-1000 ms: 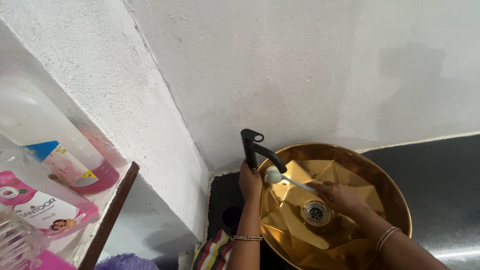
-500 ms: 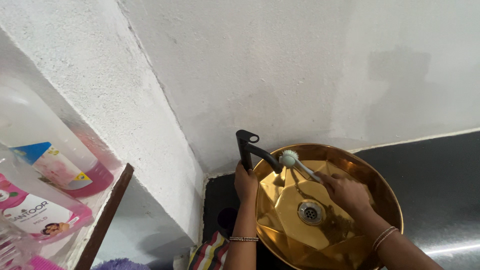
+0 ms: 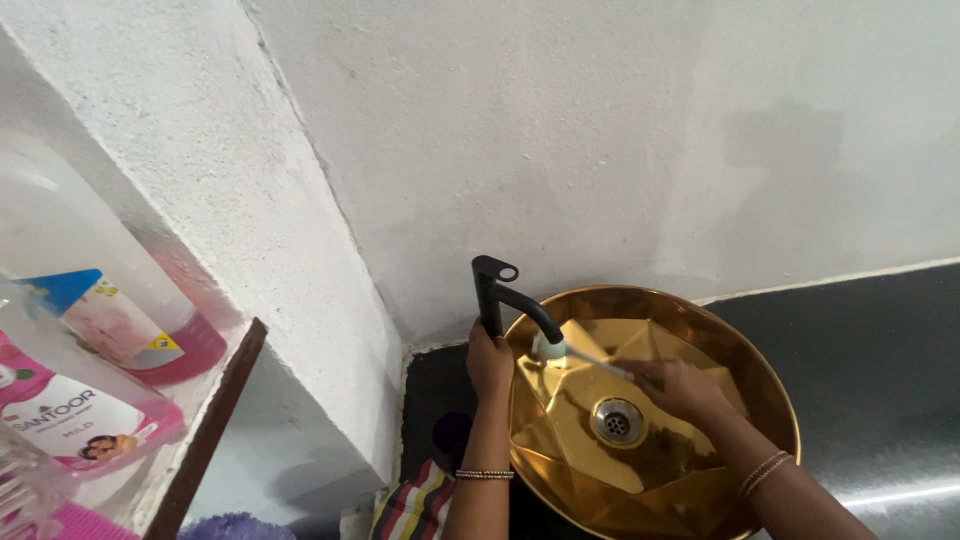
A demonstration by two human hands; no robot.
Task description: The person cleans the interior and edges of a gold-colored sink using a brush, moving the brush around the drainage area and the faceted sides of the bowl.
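A round gold basin (image 3: 760, 380) with faceted sides sits on a dark counter. A black tap (image 3: 495, 290) stands at its left rim, the spout reaching over the bowl. My left hand (image 3: 489, 362) grips the base of the tap. My right hand (image 3: 680, 388) is inside the basin and holds a small brush (image 3: 549, 347) by its thin white handle. The pale green brush head touches the end of the tap spout. A metal drain (image 3: 617, 421) lies at the bottom of the bowl, just left of my right hand.
A white wall rises behind the basin, and a white pillar juts out at the left. A shelf (image 3: 205, 430) at the far left carries plastic bottles with pink liquid (image 3: 95, 300). The dark counter (image 3: 880, 340) extends right. A striped cloth (image 3: 415, 505) lies below the basin.
The brush head rose to the far rim beside the spout, then dropped back under the spout's tip. My right hand shifted with it. My left hand stayed on the tap.
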